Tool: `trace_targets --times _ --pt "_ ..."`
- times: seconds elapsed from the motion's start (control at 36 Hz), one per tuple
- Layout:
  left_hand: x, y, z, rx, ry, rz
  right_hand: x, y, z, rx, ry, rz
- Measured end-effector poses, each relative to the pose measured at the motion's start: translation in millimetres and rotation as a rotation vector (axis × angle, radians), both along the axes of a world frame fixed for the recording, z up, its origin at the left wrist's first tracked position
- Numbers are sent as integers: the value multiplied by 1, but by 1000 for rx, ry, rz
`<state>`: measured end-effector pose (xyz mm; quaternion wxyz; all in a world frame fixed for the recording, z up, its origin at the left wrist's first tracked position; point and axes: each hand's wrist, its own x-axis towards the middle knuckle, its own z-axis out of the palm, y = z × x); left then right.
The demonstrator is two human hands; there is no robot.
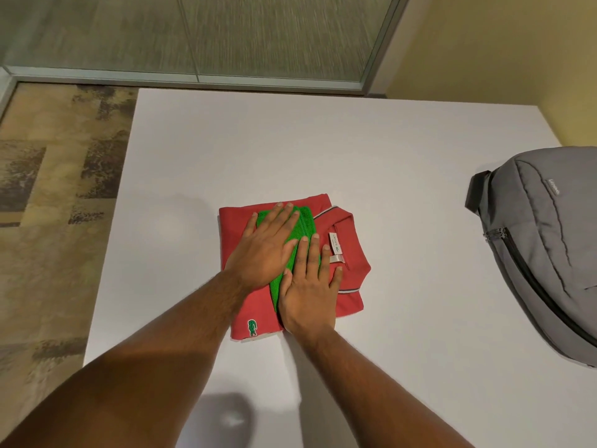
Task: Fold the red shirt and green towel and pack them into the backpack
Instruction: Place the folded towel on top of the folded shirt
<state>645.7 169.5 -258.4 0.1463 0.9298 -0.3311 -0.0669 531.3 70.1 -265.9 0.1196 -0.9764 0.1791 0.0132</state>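
Both hands lie flat with fingers straight, nothing pinched: the left hand (265,245) presses palm-down on the folded bright green microfibre towel (303,226), and the right hand (308,286) lies just beside it at about 4 o'clock, its fingers partly on the towel and partly on the cloth below. The towel sits on top of the folded red cotton polo shirt (347,253), which shows a white collar label at 2 o'clock of the hands and a small green crocodile logo (252,328) at 6 o'clock near the front edge. The stack lies roughly mid-table on the plain white tabletop (290,140). The grey fabric backpack (546,253) lies well apart at 3 o'clock, at the right edge; its zip looks closed, though I cannot tell for sure. Judgement: both pieces are light, soft and limp, no stiffness, not fragile; the towel is likely to slide off the shirt if the stack tilts, and the folds will probably spring open if lifted by one corner. Best hold seems to be both hands under the shirt's opposite sides at 9 and 3 o'clock, thumbs clamping the towel from above, carrying the stack level. Folding looks done; packing is not yet begun, and the backpack likely needs opening first. Patterned carpet (48,189) shows at 9 o'clock beyond the table.
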Motion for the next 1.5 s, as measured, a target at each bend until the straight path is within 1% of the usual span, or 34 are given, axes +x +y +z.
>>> trace_targets --times 0.17,0.5,0.61,0.75,0.92,1.17,1.39,1.5 --pt "-16 34 1 1 8 25 -13 33 5 0 38 29" --pt "-48 103 1 72 39 34 -45 99 15 66 148 99" --pt "-59 122 2 65 52 40 -55 112 20 68 243 177" --pt "-76 141 2 60 47 44 -70 123 33 74 318 244" --pt "-92 160 3 62 53 29 -86 135 46 46 418 320" --pt "-108 182 4 74 65 6 -102 157 56 16 538 348" --pt "-108 184 1 67 46 -3 -101 160 52 -39 580 364" --pt "-109 185 0 63 24 -9 -102 161 49 -64 567 371"
